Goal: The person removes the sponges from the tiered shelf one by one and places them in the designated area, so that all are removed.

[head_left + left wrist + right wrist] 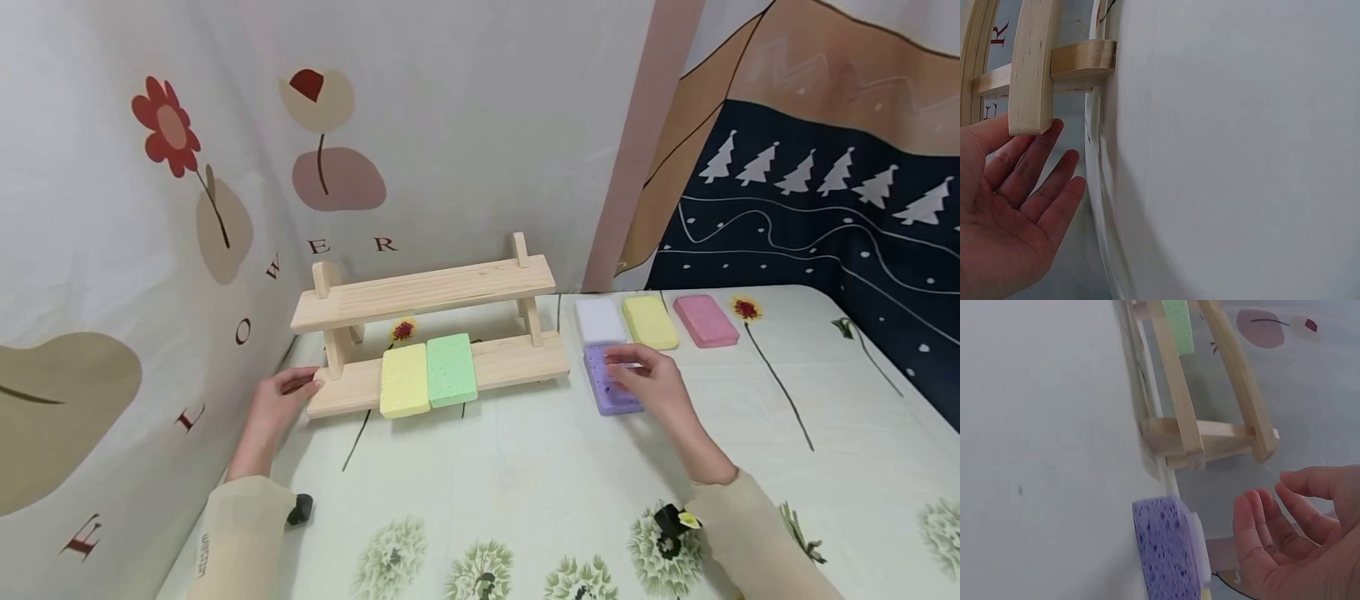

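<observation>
A two-tier wooden shelf point(517, 365) stands by the back wall, a yellow sponge point(405, 381) and a green sponge point(452, 369) side by side on its lower board. My left hand point(281, 404) holds the left end of that board; in the left wrist view the thumb and fingers meet its end point(1030, 119). Over a purple sponge point(611, 396) hovers my right hand point(652, 383), fingers bent and thumb apart. The right wrist view shows nothing between those fingers point(1244, 515), with the pitted purple sponge point(1163, 550) to their left.
Behind the purple sponge lie a white sponge point(600, 321), another yellow sponge point(650, 322) and a pink sponge point(706, 321) in a row. Printed cloth point(480, 125) hangs behind the shelf and along the left side. A flower-patterned cloth point(517, 475) covers the table.
</observation>
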The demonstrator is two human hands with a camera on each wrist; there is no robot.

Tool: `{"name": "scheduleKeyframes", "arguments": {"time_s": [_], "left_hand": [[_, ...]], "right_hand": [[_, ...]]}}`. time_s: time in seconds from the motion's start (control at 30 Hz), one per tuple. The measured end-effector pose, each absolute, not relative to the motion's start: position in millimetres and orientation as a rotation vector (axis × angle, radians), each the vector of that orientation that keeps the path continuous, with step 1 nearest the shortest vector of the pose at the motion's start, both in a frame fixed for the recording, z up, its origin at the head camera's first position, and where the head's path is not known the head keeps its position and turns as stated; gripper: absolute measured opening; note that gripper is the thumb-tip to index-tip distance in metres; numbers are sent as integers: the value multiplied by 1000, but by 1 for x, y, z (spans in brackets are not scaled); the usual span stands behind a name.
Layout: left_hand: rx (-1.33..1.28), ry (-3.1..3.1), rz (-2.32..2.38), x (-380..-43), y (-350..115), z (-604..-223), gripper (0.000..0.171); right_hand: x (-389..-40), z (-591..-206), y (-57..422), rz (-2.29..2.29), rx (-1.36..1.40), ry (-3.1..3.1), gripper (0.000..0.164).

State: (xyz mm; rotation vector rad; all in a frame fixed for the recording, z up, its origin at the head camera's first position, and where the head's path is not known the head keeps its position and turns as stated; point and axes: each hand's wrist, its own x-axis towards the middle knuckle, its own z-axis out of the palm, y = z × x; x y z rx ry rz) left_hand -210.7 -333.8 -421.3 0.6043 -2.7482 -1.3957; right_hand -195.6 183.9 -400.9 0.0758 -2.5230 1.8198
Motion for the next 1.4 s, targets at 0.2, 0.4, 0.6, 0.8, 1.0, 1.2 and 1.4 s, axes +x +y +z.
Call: {"name": "scheduleKeyframes", "arguments": {"time_s": [0.2, 0.4, 0.6, 0.8, 1.0, 1.2, 1.4], "left_hand": [[590, -2739, -1390, -209, -334, -422, 47], [572, -2732, -1386, -209, -334, -423, 46], [546, -2728, -1403, -210, -335, -422, 48], [494, -2730, -1380, -210, -335, -422, 49], [400, -2800, -1428, -204, -340, -421, 64], [175, -2916, -1515, -199, -352, -421, 85], [-2, -2967, -1533, -196, -359, -422, 89]], "right_hand": [[-198, -402, 164, 1874, 123, -2511, 33], [-201, -406, 146, 1898, 140, -2534, 32], [-203, -408, 126, 1944, 165, -2527, 30], [-204, -409, 106, 2009, 213, -2490, 29], [-204, -415, 80, 2066, 261, -2470, 27], [-201, -419, 57, 2102, 262, -2443, 27], [-199, -421, 40, 2131, 258, -2438, 28]]}}
